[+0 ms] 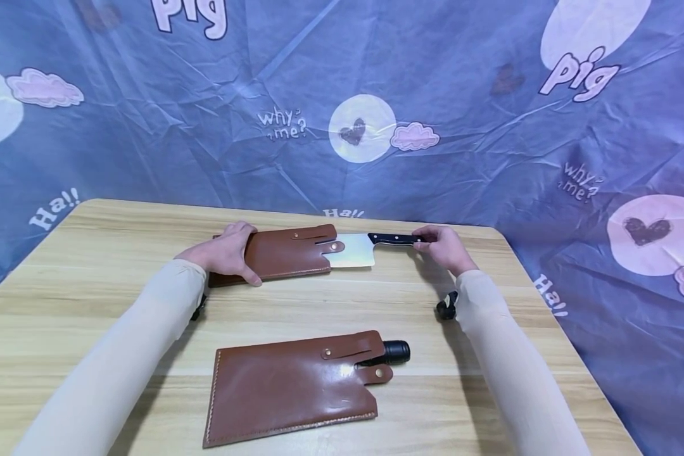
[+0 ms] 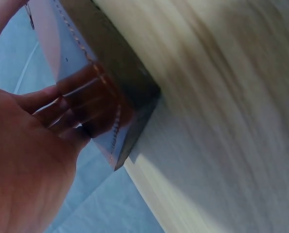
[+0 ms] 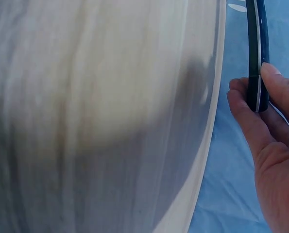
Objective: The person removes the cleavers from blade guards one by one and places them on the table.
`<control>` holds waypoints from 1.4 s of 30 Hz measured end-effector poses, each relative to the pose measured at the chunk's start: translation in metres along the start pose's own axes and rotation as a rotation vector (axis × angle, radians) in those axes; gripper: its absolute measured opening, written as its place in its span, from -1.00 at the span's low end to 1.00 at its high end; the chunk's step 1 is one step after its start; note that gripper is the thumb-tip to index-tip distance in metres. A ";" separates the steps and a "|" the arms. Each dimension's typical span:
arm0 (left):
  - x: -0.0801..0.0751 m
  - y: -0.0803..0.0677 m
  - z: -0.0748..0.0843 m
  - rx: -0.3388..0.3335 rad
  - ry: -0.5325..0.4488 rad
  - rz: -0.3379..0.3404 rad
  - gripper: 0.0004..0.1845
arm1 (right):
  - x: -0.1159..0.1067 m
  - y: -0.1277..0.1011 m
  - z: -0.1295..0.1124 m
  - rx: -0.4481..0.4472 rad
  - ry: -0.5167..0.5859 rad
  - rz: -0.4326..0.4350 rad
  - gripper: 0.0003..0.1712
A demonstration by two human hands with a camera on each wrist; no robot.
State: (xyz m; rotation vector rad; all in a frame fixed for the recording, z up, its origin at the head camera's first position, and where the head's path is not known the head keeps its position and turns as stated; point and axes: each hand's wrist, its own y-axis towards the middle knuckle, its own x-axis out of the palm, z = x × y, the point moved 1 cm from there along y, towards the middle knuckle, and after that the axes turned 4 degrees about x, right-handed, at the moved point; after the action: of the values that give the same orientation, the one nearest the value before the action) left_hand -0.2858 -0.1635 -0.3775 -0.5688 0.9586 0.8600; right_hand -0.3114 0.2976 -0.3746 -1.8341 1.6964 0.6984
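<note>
A cleaver point(image 1: 353, 249) with a black riveted handle lies at the back of the table, its blade partly inside a brown leather sheath point(image 1: 287, 253). The front part of the blade is hidden in the leather. My left hand point(image 1: 230, 250) holds the sheath's left end across its width, thumb at the near edge and fingers toward the far one. In the left wrist view the glossy leather point(image 2: 78, 58) mirrors those fingers. With thumb and fingers my right hand point(image 1: 441, 246) pinches the butt of the handle point(image 3: 257, 63).
Closer to me lies a second brown leather sheath point(image 1: 291, 392), a black handle end point(image 1: 397, 351) sticking out of its right side. The wooden table point(image 1: 296, 310) meets a blue printed cloth point(image 1: 251, 158) at the back.
</note>
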 end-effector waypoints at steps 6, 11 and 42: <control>0.000 -0.001 -0.002 0.001 0.013 0.003 0.23 | -0.002 0.000 0.002 -0.013 -0.015 0.008 -0.64; 0.001 -0.001 -0.002 0.008 0.016 0.008 0.21 | -0.001 0.000 0.005 -0.018 -0.012 0.005 -0.64; -0.001 -0.002 -0.001 -0.003 0.006 0.022 0.21 | -0.005 0.002 0.010 -0.009 -0.014 0.002 -0.64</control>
State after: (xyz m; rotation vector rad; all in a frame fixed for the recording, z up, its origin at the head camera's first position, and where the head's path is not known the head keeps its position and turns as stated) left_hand -0.2846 -0.1660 -0.3764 -0.5648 0.9705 0.8796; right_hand -0.3135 0.3082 -0.3781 -1.8297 1.6895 0.7190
